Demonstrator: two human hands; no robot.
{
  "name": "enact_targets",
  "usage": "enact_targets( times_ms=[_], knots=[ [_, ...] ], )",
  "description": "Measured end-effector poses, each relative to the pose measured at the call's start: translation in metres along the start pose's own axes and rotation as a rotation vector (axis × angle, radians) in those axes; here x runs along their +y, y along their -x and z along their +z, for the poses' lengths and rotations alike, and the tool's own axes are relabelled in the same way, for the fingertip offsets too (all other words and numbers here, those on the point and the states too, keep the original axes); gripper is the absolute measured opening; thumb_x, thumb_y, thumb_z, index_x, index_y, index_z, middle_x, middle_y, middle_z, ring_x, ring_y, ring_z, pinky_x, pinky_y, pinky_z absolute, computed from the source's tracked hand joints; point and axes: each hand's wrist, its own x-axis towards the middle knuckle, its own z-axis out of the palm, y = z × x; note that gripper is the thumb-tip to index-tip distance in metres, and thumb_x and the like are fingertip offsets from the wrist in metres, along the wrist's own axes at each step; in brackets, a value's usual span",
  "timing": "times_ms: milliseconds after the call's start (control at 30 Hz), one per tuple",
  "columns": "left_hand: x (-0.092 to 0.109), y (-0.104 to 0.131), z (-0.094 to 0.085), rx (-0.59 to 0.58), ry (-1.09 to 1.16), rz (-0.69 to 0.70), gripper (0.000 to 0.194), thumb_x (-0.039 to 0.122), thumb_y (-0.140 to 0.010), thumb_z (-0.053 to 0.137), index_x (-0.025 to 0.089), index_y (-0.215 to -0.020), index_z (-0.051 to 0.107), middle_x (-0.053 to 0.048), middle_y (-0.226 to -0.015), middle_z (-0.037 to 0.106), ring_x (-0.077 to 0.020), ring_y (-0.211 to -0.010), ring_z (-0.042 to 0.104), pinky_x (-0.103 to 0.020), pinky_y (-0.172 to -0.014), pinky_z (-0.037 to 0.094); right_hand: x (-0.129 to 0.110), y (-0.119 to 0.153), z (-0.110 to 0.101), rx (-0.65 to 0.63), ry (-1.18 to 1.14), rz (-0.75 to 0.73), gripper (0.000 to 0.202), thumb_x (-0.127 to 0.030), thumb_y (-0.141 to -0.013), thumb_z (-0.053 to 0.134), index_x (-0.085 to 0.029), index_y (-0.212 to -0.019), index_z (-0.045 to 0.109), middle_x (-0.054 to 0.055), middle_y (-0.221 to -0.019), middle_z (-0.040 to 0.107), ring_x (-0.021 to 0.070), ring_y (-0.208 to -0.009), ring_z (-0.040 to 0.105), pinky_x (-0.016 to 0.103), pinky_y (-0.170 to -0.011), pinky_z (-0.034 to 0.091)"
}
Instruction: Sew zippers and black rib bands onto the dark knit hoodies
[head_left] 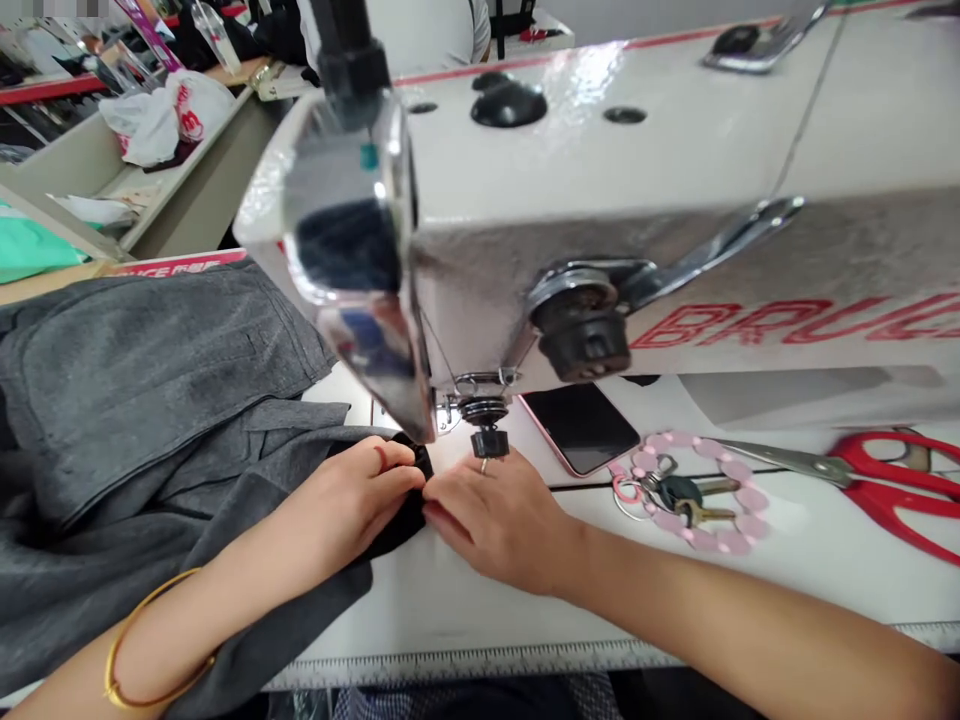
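Observation:
A grey garment (pixel 157 350) with seams and a pocket-like panel is spread over the left of the white sewing table (pixel 465 620). My left hand (pixel 364 495) is closed on its dark edge, just in front of the sewing machine (pixel 480 180). Close beside it, my right hand (pixel 502 515) has its fingers bent and pressed together at the same black edge, under the machine's tension knob (pixel 490 440). Whatever lies between the right fingertips is mostly hidden. The needle area sits behind the hands, largely covered by the machine head.
Right of my hands lie a phone (pixel 585 425), keys (pixel 694 500) on a pink beaded ring (pixel 750 498), and red-handled scissors (pixel 892 480). A ruler strip (pixel 480 662) runs along the table's front edge. Behind, a trough (pixel 202 165) holds plastic bags (pixel 150 125); a person (pixel 420 35) is beyond.

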Motion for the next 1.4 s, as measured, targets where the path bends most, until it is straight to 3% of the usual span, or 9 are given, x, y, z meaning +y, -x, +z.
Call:
enact_targets(
  times_ms=[67, 400, 767, 900, 1100, 1267, 1400],
  knots=[
    [-0.001, 0.003, -0.001, 0.035, 0.033, -0.006, 0.021, 0.019, -0.087, 0.039, 0.018, -0.094, 0.059, -0.005, -0.094, 0.059, -0.0114, -0.087, 0.055, -0.019, -0.074, 0.047, 0.002, 0.001, 0.001, -0.037, -0.007, 0.064, 0.024, -0.023, -0.089, 0.038, -0.017, -0.074, 0.056, 0.000, -0.067, 0.057, 0.0122, -0.060, 0.047, 0.030, -0.061, 0.025],
    [-0.005, 0.000, -0.003, 0.047, 0.032, -0.123, 0.019, 0.020, -0.081, 0.046, 0.021, -0.082, 0.064, -0.001, -0.083, 0.064, -0.0112, -0.074, 0.060, -0.019, -0.066, 0.050, 0.001, 0.003, 0.006, -0.159, 0.028, 0.059, 0.027, -0.023, -0.089, 0.040, -0.018, -0.066, 0.052, -0.002, -0.058, 0.052, 0.0116, -0.052, 0.039, 0.030, -0.061, 0.019],
    [-0.004, 0.001, -0.006, 0.026, 0.113, -0.154, 0.018, 0.019, -0.081, 0.045, 0.020, -0.083, 0.062, -0.001, -0.085, 0.065, -0.0115, -0.076, 0.060, -0.020, -0.067, 0.049, 0.001, -0.001, 0.009, -0.130, 0.075, 0.076, 0.023, -0.027, -0.090, 0.039, -0.018, -0.071, 0.049, 0.000, -0.070, 0.054, 0.0130, -0.056, 0.041, 0.032, -0.065, 0.022],
    [-0.015, 0.002, -0.008, 0.025, 0.210, -0.195, 0.015, 0.019, -0.079, 0.050, 0.022, -0.084, 0.063, 0.002, -0.084, 0.067, -0.0109, -0.075, 0.062, -0.019, -0.069, 0.049, 0.000, 0.000, 0.007, -0.155, 0.108, 0.070, 0.012, -0.020, -0.087, 0.041, -0.019, -0.079, 0.050, 0.000, -0.076, 0.055, 0.0123, -0.056, 0.042, 0.032, -0.068, 0.023],
    [-0.017, 0.000, -0.009, -0.008, 0.190, -0.173, 0.013, 0.017, -0.077, 0.052, 0.023, -0.082, 0.063, 0.004, -0.085, 0.067, -0.0088, -0.075, 0.062, -0.016, -0.068, 0.048, -0.001, 0.001, 0.003, -0.240, 0.096, 0.071, 0.013, -0.008, -0.078, 0.044, -0.018, -0.072, 0.050, -0.001, -0.064, 0.052, 0.0119, -0.053, 0.040, 0.034, -0.067, 0.023],
    [-0.005, 0.001, -0.006, -0.004, 0.093, -0.083, 0.016, 0.015, -0.082, 0.045, 0.020, -0.086, 0.060, 0.000, -0.083, 0.063, -0.0095, -0.077, 0.059, -0.018, -0.067, 0.046, 0.000, 0.000, 0.006, -0.204, 0.080, 0.083, 0.019, -0.021, -0.088, 0.041, -0.018, -0.072, 0.051, -0.001, -0.063, 0.052, 0.0131, -0.053, 0.041, 0.034, -0.066, 0.024],
    [0.001, 0.000, -0.004, 0.010, 0.098, -0.161, 0.013, 0.015, -0.081, 0.042, 0.017, -0.081, 0.055, -0.002, -0.079, 0.060, -0.0107, -0.074, 0.057, -0.020, -0.065, 0.045, -0.004, 0.000, 0.009, -0.070, 0.082, 0.033, 0.014, -0.015, -0.087, 0.040, -0.016, -0.088, 0.054, 0.005, -0.085, 0.058, 0.0169, -0.071, 0.049, 0.036, -0.072, 0.029]
  ],
)
